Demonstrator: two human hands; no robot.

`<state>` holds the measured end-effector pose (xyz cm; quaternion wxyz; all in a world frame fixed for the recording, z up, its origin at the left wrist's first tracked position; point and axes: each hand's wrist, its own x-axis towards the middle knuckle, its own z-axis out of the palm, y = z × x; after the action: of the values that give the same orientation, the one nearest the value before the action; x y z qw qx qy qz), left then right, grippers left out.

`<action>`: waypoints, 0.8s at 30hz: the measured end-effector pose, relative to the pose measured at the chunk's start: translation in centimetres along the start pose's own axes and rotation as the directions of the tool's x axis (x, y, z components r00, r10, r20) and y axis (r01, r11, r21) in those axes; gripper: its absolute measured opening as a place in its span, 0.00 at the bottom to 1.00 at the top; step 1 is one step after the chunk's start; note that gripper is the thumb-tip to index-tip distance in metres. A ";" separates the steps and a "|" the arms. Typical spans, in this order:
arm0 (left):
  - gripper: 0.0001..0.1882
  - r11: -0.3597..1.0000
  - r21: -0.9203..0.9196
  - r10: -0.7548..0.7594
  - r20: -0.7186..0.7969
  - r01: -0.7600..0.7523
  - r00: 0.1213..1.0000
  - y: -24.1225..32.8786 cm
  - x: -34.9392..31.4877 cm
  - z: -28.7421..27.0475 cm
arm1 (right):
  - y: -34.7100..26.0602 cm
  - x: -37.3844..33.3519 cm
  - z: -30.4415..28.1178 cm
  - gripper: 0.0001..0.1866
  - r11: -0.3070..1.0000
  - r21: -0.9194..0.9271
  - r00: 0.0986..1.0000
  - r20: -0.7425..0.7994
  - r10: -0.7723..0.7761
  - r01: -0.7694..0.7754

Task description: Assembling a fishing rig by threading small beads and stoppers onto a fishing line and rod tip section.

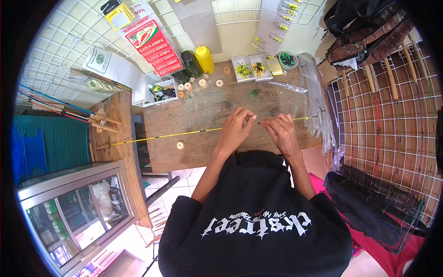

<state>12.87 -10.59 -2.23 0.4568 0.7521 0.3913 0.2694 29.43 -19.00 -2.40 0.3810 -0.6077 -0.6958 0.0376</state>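
A thin yellow fishing rod [177, 133] with black bands lies across the wooden table from left to right, its tip reaching past my hands. My left hand [236, 130] is over the rod, thumb and fingers pinched together just above it; what they hold is too small to make out. Close beside it, my right hand [280, 131] pinches the rod near a dark band, fingers bent. A small round wooden piece [180, 145] lies on the near side of the rod, left of my hands.
Wooden discs [202, 82], a yellow squeeze bottle [204, 59], a dark bottle [190, 63] and white boxes of small colourful parts [243, 69] line the table's far side. Clear plastic sleeves [317, 99] drape the right edge. Wooden-handled rods [391, 78] hang on the right grid.
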 end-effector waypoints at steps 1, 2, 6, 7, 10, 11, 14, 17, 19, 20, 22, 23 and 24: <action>0.09 1.000 0.000 -0.001 -0.001 0.001 1.000 0.1 0.0 0.0 | 0.0 0.0 0.0 0.06 1.000 -0.016 1.000 -0.005 -0.020 0.020; 0.08 0.999 0.011 -0.030 0.010 0.030 0.999 0.3 0.1 -0.1 | 0.0 -0.1 0.0 0.06 0.999 -0.034 0.999 -0.010 -0.039 0.038; 0.08 0.999 0.004 -0.040 0.010 0.040 0.999 0.1 0.2 0.1 | 0.1 -0.3 0.0 0.06 0.997 -0.040 0.998 -0.017 -0.065 0.064; 0.08 0.999 0.004 -0.040 0.010 0.040 0.999 0.1 0.3 0.1 | 0.2 -0.3 -0.1 0.07 0.997 -0.040 0.998 -0.014 -0.068 0.067; 0.09 0.999 -0.036 -0.001 0.021 0.002 1.000 0.3 0.5 0.1 | 0.2 -0.3 -0.2 0.08 0.997 -0.039 0.998 -0.007 -0.068 0.068; 0.09 0.999 -0.038 -0.004 0.037 0.005 0.999 0.6 0.6 -0.1 | 0.1 -0.2 -0.3 0.08 0.997 -0.040 0.998 -0.005 -0.068 0.068; 0.09 1.000 -0.018 -0.004 0.062 0.006 0.998 0.5 0.8 -0.2 | 0.0 -0.1 -0.4 0.07 0.997 -0.032 0.997 -0.010 -0.072 0.071; 0.08 0.999 0.011 -0.036 0.100 0.035 0.994 0.5 0.8 -0.4 | 0.0 -0.3 -0.3 0.07 0.997 -0.034 0.998 -0.015 -0.067 0.067; 0.08 0.998 0.017 -0.069 0.131 0.067 0.989 0.5 0.8 -0.3 | 0.2 -0.4 -0.3 0.07 0.997 -0.036 0.997 -0.016 -0.070 0.070; 0.08 0.997 -0.050 -0.052 0.093 0.057 0.994 0.3 0.6 -0.1 | 0.2 -0.4 -0.2 0.07 0.997 -0.035 0.997 -0.017 -0.076 0.075; 0.09 0.992 -0.115 -0.039 0.054 0.045 0.998 0.0 0.5 0.0 | 0.1 -0.4 -0.3 0.07 0.997 -0.036 0.997 -0.017 -0.074 0.073; 0.09 0.991 -0.131 0.023 0.046 -0.016 0.999 -0.1 0.6 -0.1 | 0.0 -0.3 -0.3 0.07 0.997 -0.038 0.997 -0.017 -0.073 0.072; 0.10 0.986 -0.147 0.084 0.037 -0.078 0.996 -0.3 0.6 -0.2 | 0.0 -0.3 -0.4 0.07 0.997 -0.036 0.997 -0.017 -0.073 0.072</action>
<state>12.97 -9.92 -2.41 0.5074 0.7377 0.3297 0.2993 29.60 -19.45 -2.29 0.3774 -0.5890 -0.7146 0.0059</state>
